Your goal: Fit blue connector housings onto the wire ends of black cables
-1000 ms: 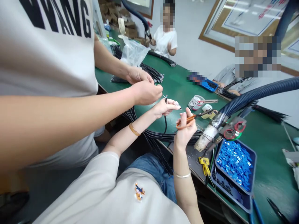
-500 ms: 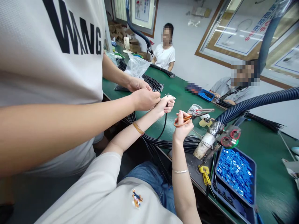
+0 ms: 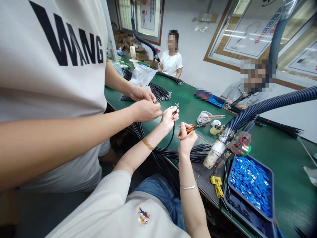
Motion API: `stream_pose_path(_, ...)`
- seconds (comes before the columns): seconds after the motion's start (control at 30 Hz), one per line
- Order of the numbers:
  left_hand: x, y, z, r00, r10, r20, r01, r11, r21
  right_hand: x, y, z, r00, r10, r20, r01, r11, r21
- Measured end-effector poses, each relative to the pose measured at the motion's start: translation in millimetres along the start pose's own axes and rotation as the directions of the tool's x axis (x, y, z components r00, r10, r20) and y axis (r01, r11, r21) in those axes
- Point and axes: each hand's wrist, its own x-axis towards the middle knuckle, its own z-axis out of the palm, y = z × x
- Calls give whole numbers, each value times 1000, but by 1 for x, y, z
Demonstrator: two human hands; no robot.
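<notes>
Gripping one black cable [image 3: 173, 131] near its tip, the left hand [image 3: 169, 117] is closed over the green table [image 3: 184, 96] — nearby, the right hand [image 3: 187, 143] clasps one pair of orange-handled scissors [image 3: 189, 129]; a co-worker's two hands [image 3: 147, 110] meet just to the left.

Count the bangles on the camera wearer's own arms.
2: a rounded amber-coloured bangle around the forearm behind the left hand, which holds a thin black cable; a slim silver-coloured bangle around the forearm behind the right hand, which holds orange-handled scissors. None looks hidden.
</notes>
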Motion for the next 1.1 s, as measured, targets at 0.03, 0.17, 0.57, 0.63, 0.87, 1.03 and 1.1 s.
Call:
stream_pose_path(0.03,1,1,-2,1000,-4,-4,4,1000,11,0,0,0,1000,7,9,-7,1000,6)
stream_pose_path(0.17,2,4,-7,1000,-2,7,2,999,48,-1,0,-1,999,29,29,-29,999,21)
stream_pose_path(0.57,-12,13,-16,997,34,67,-45,983,178,2,-3,0,999,7,53,-6,1000,-5)
stream_pose_path(0.63,-22,16,-17,995,12,102,-34,975,219,7,-11,0,999,-13,48,14,1000,-11)
stream_pose_path(0.87,-42,25,-17,983,-66,171,3,938,346,35,-33,4,990,-6,141,9,1000,-18)
stream_pose_path(1.03,-40,24,-15,975,-113,192,32,923,383,47,-28,9,966,60,250,-54,998,-34)
stream_pose_path(1.1,-41,24,-13,968,-136,212,41,914,403,48,-27,10,965,52,257,-49,999,-18)
